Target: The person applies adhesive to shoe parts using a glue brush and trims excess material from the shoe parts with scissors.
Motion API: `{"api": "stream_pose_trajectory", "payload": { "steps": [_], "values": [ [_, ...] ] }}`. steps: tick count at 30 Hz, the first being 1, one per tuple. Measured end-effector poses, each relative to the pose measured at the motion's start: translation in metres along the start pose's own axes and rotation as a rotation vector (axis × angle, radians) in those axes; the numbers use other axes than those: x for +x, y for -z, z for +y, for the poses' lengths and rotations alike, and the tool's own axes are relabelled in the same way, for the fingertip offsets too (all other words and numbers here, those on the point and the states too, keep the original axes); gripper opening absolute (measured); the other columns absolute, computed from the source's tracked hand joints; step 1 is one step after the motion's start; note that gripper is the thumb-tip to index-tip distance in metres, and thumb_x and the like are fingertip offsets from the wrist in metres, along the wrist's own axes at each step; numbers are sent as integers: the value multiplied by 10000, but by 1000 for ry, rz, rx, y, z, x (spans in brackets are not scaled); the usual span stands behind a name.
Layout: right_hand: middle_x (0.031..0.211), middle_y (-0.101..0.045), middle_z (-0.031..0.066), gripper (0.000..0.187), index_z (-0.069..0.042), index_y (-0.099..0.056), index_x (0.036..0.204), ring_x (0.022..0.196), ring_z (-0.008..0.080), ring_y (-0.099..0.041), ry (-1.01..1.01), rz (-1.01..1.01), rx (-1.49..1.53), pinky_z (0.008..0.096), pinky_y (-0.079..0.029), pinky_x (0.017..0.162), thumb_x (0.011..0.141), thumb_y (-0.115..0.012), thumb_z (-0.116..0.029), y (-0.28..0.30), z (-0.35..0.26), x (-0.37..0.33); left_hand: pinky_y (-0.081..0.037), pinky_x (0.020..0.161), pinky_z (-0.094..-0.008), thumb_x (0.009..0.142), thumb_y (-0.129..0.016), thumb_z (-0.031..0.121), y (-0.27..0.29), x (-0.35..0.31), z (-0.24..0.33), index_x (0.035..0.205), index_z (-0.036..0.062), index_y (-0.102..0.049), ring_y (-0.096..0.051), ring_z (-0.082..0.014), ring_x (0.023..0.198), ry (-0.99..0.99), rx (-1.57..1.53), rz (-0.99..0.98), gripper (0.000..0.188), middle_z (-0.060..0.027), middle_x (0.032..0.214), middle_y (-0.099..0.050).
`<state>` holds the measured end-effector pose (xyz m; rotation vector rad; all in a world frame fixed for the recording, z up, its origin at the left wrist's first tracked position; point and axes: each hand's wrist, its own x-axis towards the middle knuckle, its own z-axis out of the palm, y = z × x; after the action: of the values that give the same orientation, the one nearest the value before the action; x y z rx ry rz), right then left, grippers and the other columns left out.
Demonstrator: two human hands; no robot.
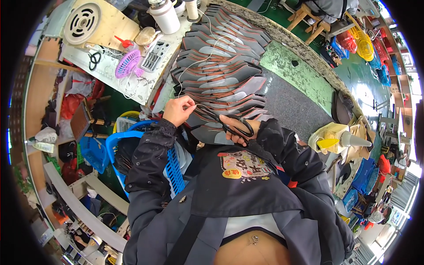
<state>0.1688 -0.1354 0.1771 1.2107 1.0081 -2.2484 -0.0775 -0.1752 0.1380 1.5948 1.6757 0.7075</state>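
Observation:
Rows of overlapping flat grey pieces (221, 73) with curved outlines and dark and orange edges lie along the bench in front of me. At the near end of the rows, my left hand (178, 110) is closed in a pinch. A thin white thread (187, 66) runs across the pieces down to this hand. My right hand (236, 128) grips black-handled scissors (244, 126), fingers through the loops. Their blades point left, towards the pinched fingertips of my left hand. What lies right between the fingertips is too small to make out fully.
A white side table on the left bears a purple fan (128, 64), a grey rack (155, 56) and a white canister (164, 17). A blue basket (115, 145) stands beside my left arm. At the right are a yellowish container (327, 137) and a pale nozzle bottle (353, 140).

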Motion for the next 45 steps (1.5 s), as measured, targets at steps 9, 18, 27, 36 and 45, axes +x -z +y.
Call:
{"api": "stream_pose_trajectory", "payload": {
  "steps": [9,18,27,36,45],
  "values": [
    [457,-374,-53,629,-67,-485,656,352,31,-371,104,85,-92,176,-303,329,715,-485,-693,-4,-7,13,-466,557,-282,727,-638,131,-6,0,-6,742,37,-604,-611,-196,605,-20,77,44,101,-82,656,-613],
    [756,-616,90,335,-18,-479,837,565,110,-556,810,266,126,219,-454,495,666,-756,-100,4,22,-22,-464,565,-238,729,-645,73,-31,-44,102,792,7,-616,-587,-91,611,-39,-429,-159,96,-69,678,-628],
    [618,-552,121,308,6,-493,782,546,209,-557,878,934,-322,306,-446,535,610,-733,-84,51,25,-19,-439,501,-347,712,-669,309,32,5,52,656,61,-603,-578,-283,548,-447,610,-13,263,-97,567,-578],
    [673,-567,173,213,-16,-487,745,676,370,-564,681,1063,-628,396,-438,584,633,-642,-110,61,4,-8,-303,421,-235,722,-700,240,16,-19,0,557,20,-577,-373,-58,430,95,-99,7,301,-3,446,-446],
    [685,-600,121,292,-45,-491,753,685,334,-590,660,1130,-798,408,-446,597,611,-713,-170,58,-7,7,-328,408,-309,690,-686,352,5,19,-15,502,39,-554,-467,-205,397,66,174,61,388,-63,432,-471]
  ]
}}
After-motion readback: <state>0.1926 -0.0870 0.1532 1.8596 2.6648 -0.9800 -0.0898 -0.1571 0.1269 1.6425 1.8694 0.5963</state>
